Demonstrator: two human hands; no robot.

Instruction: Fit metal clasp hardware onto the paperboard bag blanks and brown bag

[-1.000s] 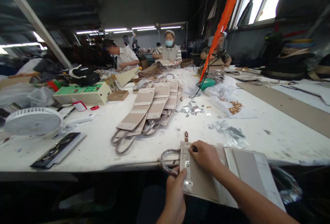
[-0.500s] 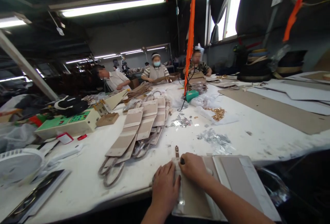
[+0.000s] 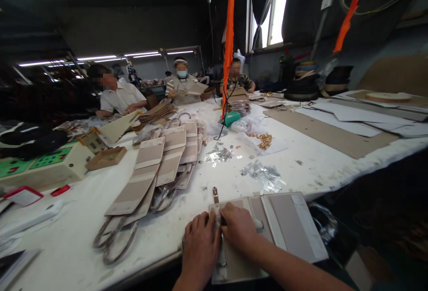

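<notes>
A beige bag panel (image 3: 287,219) with pale strips lies at the table's front edge, its near part reaching past the edge. My left hand (image 3: 200,244) rests on the panel's left border, fingers stretched out and nearly flat. Beside it my right hand (image 3: 239,228) is closed in a fist, pressed on the panel. A dark end shows at its thumb side and a pale rounded end behind the fingers, so it grips a small tool whose kind I cannot make out. A brown tab with metal fittings (image 3: 216,195) sticks out beyond the panel's far left corner. Small metal pieces show near my left wrist.
Overlapping beige bag panels with looped handles (image 3: 147,170) lie to the left. Flat silver metal pieces (image 3: 262,175) and gold pieces (image 3: 264,140) are scattered beyond. A green-topped machine (image 3: 50,161) stands far left. An orange strip (image 3: 228,41) hangs down. Several co-workers sit opposite.
The view has turned to the right, so things appear shifted left. My right hand has slid slightly toward me along the panel's left border. A co-worker opposite now has a panel raised.
</notes>
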